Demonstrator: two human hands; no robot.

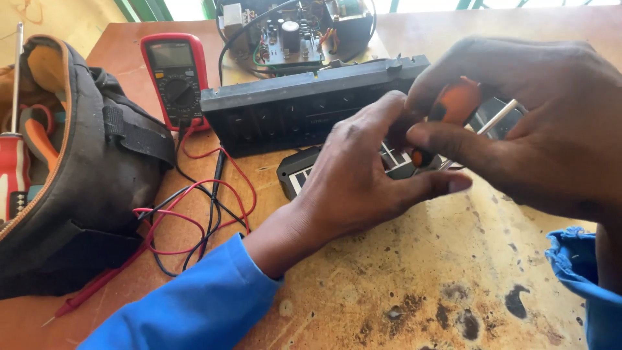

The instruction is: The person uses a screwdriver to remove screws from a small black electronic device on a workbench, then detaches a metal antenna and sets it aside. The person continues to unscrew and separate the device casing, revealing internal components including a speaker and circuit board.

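Fingers (447,139) of the right hand (538,129) clench an orange-handled screwdriver (457,104), tip angled down, seemingly to work on the small dark solar-panelled device (299,174). It lies directly under them, steadied by the left hand (359,181) grasping it against the worn surface (402,285). Behind sit a black casing (291,107), red multimeter (175,74), tangled leads (194,214) and tool bag (84,175).

At frame left a tool bag (78,188) lies on the table (414,285), a screwdriver (13,149) inside it. A multimeter (176,78) sits upper left, its leads (194,220) below. An amplifier chassis (304,107) lies top centre, a circuit board (291,35) behind it.
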